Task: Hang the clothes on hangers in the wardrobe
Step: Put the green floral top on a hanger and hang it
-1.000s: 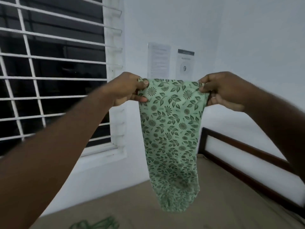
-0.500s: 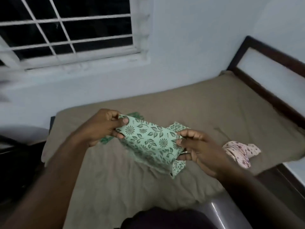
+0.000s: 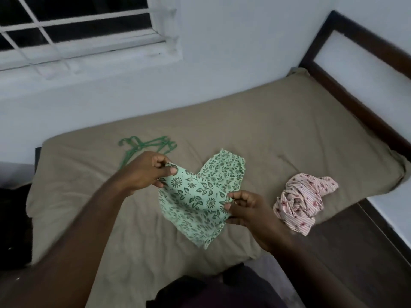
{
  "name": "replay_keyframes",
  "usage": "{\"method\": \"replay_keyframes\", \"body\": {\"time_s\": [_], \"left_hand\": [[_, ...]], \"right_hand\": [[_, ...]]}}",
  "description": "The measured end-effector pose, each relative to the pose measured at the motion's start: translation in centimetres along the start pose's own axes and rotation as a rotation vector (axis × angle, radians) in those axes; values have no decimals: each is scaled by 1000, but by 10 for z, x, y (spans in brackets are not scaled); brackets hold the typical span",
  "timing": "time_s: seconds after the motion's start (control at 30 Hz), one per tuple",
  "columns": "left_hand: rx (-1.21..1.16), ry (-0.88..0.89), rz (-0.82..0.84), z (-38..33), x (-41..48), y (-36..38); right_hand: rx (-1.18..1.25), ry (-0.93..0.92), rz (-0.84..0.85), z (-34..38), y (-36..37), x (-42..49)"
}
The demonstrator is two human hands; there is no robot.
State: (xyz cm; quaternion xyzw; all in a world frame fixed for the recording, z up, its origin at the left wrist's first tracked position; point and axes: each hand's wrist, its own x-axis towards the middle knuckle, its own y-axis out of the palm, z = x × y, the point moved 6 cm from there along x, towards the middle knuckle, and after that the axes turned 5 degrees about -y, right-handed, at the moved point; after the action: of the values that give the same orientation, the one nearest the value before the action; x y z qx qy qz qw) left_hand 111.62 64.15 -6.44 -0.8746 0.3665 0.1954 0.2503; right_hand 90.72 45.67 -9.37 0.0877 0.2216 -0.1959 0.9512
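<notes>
The green garment (image 3: 198, 196) is stretched between your two hands, low over the bed (image 3: 289, 130), and its far part seems to rest on the bed. Your left hand (image 3: 146, 174) pinches one corner between the thumb and curled fingers. Your right hand (image 3: 246, 207) pinches the opposite edge the same way.

It looks thin, light and limp, so expect it to sag and fold wherever you let go. It is unlikely to be harmed by handling, but it may well slip off a smooth hanger. Take it by the top edge at both corners, spread flat.

The hangers (image 3: 146, 144) lie on the bed just beyond your left hand, which partly hides them. A crumpled pink garment (image 3: 300, 201) sits apart to the right, near the bed's edge.
</notes>
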Motion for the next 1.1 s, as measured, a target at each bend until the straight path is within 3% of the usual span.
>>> {"method": "replay_keyframes", "body": {"time_s": [0.27, 0.57, 0.67, 0.77, 0.83, 0.9, 1.0, 1.07, 1.1], "left_hand": [[90, -108, 33, -22, 166, 67], [150, -138, -138, 46, 413, 136], [82, -120, -247, 79, 454, 153], [152, -171, -364, 140, 442, 168], [215, -214, -427, 193, 406, 166], [263, -298, -532, 248, 352, 148], [234, -602, -787, 332, 244, 122], [-139, -792, -935, 382, 178, 130], [-292, -834, -928, 390, 156, 145]], "right_hand": [[-38, 102, -141, -28, -99, 144], [-142, 107, -217, -139, -191, 369], [-172, 87, -378, -181, -221, 416], [-167, 94, -660, -235, -249, 421], [-131, 98, -701, -255, -241, 394], [-138, 178, -597, -277, -216, 360], [-192, 299, -421, -313, -175, 302], [-269, 332, -353, -323, -155, 276], [-295, 326, -337, -321, -149, 270]]}}
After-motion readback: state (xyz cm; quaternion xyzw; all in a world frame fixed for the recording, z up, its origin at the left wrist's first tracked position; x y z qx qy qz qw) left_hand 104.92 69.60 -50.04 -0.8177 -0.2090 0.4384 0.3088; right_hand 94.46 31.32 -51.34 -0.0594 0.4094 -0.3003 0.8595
